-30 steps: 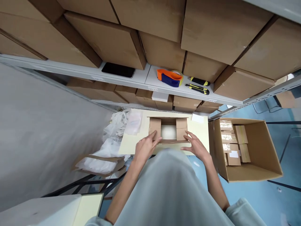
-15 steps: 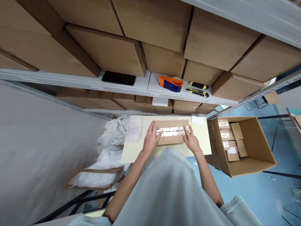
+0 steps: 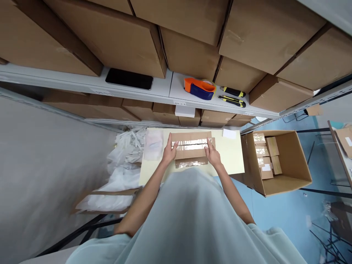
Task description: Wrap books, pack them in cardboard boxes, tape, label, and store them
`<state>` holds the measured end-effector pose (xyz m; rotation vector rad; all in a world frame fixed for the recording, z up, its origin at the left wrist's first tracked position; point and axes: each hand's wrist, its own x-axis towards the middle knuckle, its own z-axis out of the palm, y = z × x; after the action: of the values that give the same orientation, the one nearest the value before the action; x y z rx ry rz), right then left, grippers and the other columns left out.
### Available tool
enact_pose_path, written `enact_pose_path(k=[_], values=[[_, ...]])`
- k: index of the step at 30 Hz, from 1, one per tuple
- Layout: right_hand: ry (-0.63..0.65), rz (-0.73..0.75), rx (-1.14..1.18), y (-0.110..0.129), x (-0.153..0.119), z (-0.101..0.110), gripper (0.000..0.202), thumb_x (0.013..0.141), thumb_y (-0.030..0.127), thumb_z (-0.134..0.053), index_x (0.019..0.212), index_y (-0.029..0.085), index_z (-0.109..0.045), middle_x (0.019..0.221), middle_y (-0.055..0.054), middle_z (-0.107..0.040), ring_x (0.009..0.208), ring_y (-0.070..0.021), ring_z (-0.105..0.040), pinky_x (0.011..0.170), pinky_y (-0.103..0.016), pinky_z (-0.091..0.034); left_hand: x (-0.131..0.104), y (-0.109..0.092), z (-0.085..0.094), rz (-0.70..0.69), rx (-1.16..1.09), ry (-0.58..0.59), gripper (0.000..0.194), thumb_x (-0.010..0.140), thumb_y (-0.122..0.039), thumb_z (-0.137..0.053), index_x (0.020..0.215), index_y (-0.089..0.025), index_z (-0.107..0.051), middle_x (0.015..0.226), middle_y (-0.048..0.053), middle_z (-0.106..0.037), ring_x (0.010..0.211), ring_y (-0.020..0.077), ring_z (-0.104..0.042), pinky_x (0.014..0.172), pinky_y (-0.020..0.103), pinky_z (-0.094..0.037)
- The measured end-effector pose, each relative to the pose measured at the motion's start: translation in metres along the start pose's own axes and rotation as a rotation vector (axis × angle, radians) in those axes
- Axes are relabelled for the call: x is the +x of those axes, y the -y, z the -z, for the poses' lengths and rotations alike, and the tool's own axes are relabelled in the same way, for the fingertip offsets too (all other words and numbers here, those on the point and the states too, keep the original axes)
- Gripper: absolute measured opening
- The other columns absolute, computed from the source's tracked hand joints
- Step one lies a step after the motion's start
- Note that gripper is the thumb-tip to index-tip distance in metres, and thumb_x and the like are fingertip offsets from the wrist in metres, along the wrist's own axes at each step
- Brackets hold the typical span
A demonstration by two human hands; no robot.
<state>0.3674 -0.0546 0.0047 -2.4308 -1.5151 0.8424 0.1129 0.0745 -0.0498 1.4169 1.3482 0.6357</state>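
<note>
A flat cardboard box (image 3: 191, 151) with shiny clear tape across its middle is held between my two hands over the pale yellow tabletop (image 3: 229, 157). My left hand (image 3: 169, 150) grips its left end, thumb on top. At the right end, my right hand (image 3: 212, 153) holds it with thumb and fingers. Beneath it, another taped cardboard piece (image 3: 191, 162) shows along the near side and at the right.
Above the table, a shelf holds a black phone (image 3: 129, 79), an orange-and-blue tape dispenser (image 3: 200, 88) and two cutters (image 3: 232, 96). A large open carton (image 3: 291, 157) with small boxes stands right. Plastic bags (image 3: 125, 161) lie left. A white paper (image 3: 229, 134) is on the table.
The taped box has been lifted and moved slightly left in my hands, showing the cardboard beneath it. My fingers now grip its ends. The camera view has shifted a little.
</note>
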Motion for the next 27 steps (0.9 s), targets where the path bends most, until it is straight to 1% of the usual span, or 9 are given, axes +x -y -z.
enact_pose_path(k=[5, 9, 13, 17, 19, 21, 23, 25, 27], values=[[0.006, -0.035, 0.038, -0.021, -0.028, -0.005, 0.067, 0.119, 0.05, -0.023, 0.183, 0.031, -0.018, 0.177, -0.009, -0.049, 0.146, -0.0328, -0.065, 0.108, -0.046, -0.062, -0.023, 0.009, -0.018, 0.003, -0.018, 0.047, 0.089, 0.107, -0.071, -0.052, 0.18, -0.027, -0.029, 0.18, 0.011, -0.044, 0.166, 0.0327, -0.043, 0.136, 0.047, -0.036], [0.017, -0.095, 0.003, -0.03, -0.031, -0.004, 0.068, 0.119, 0.052, -0.019, 0.183, 0.031, -0.016, 0.178, -0.01, -0.047, 0.143, -0.0326, -0.066, 0.107, -0.047, -0.062, -0.024, 0.005, -0.032, -0.021, -0.011, 0.038, 0.083, 0.109, -0.067, -0.051, 0.179, -0.029, -0.031, 0.18, 0.009, -0.045, 0.167, 0.0322, -0.042, 0.137, 0.049, -0.035], [0.046, -0.13, -0.031, -0.024, -0.021, -0.002, 0.066, 0.119, 0.051, -0.018, 0.183, 0.034, -0.014, 0.179, -0.01, -0.045, 0.141, -0.0316, -0.068, 0.108, -0.047, -0.061, -0.016, 0.005, -0.034, -0.047, 0.017, 0.021, 0.079, 0.109, -0.063, -0.051, 0.178, -0.028, -0.035, 0.18, 0.01, -0.044, 0.167, 0.0322, -0.043, 0.137, 0.049, -0.035], [0.026, -0.126, -0.006, -0.021, -0.021, -0.007, 0.066, 0.119, 0.049, -0.022, 0.183, 0.033, -0.018, 0.179, -0.012, -0.046, 0.141, -0.0309, -0.069, 0.107, -0.047, -0.063, -0.014, 0.007, -0.031, -0.09, 0.061, 0.011, 0.077, 0.109, -0.063, -0.047, 0.176, -0.024, -0.039, 0.175, 0.016, -0.051, 0.164, 0.0337, -0.047, 0.135, 0.052, -0.039], [-0.028, -0.093, 0.021, -0.024, -0.025, -0.013, 0.066, 0.118, 0.049, -0.025, 0.182, 0.031, -0.024, 0.179, -0.016, -0.045, 0.135, -0.0325, -0.074, 0.1, -0.049, -0.067, -0.015, 0.009, -0.027, -0.144, 0.132, -0.027, 0.076, 0.109, -0.063, -0.045, 0.174, -0.023, -0.042, 0.172, 0.018, -0.054, 0.162, 0.0363, -0.05, 0.132, 0.056, -0.042], [-0.137, -0.007, 0.033, -0.03, -0.028, -0.02, 0.065, 0.116, 0.051, -0.03, 0.177, 0.032, -0.038, 0.18, -0.019, -0.04, 0.133, -0.0371, -0.076, 0.093, -0.054, -0.07, -0.015, 0.012, -0.022, -0.262, 0.267, -0.128, 0.072, 0.109, -0.06, -0.045, 0.169, -0.021, -0.05, 0.174, 0.02, -0.05, 0.165, 0.0402, -0.044, 0.132, 0.064, -0.04], [-0.33, 0.144, 0.017, -0.036, -0.024, -0.023, 0.059, 0.113, 0.051, -0.039, 0.167, 0.033, -0.055, 0.179, -0.018, -0.044, 0.15, -0.0436, -0.063, 0.107, -0.065, -0.065, -0.011, 0.013, -0.019, -0.421, 0.407, -0.184, 0.062, 0.108, -0.052, -0.046, 0.16, -0.021, -0.061, 0.174, 0.021, -0.05, 0.166, 0.0423, -0.042, 0.134, 0.067, -0.036], [-0.475, 0.268, 0.0, -0.033, -0.012, -0.012, 0.051, 0.11, 0.052, -0.048, 0.158, 0.041, -0.064, 0.174, -0.013, -0.051, 0.156, -0.0465, -0.055, 0.117, -0.073, -0.058, -0.001, 0.005, -0.017, -0.575, 0.508, -0.16, 0.055, 0.109, -0.044, -0.045, 0.155, -0.024, -0.067, 0.172, 0.019, -0.053, 0.165, 0.0414, -0.045, 0.134, 0.068, -0.036], [-0.548, 0.395, -0.022, -0.014, 0.008, 0.017, 0.049, 0.109, 0.05, -0.052, 0.157, 0.044, -0.063, 0.171, -0.01, -0.056, 0.158, -0.0458, -0.054, 0.122, -0.075, -0.054, 0.014, -0.02, -0.018, -0.7, 0.569, -0.144, 0.052, 0.108, -0.041, -0.048, 0.153, -0.025, -0.069, 0.17, 0.018, -0.056, 0.163, 0.0413, -0.047, 0.133, 0.069, -0.038]])
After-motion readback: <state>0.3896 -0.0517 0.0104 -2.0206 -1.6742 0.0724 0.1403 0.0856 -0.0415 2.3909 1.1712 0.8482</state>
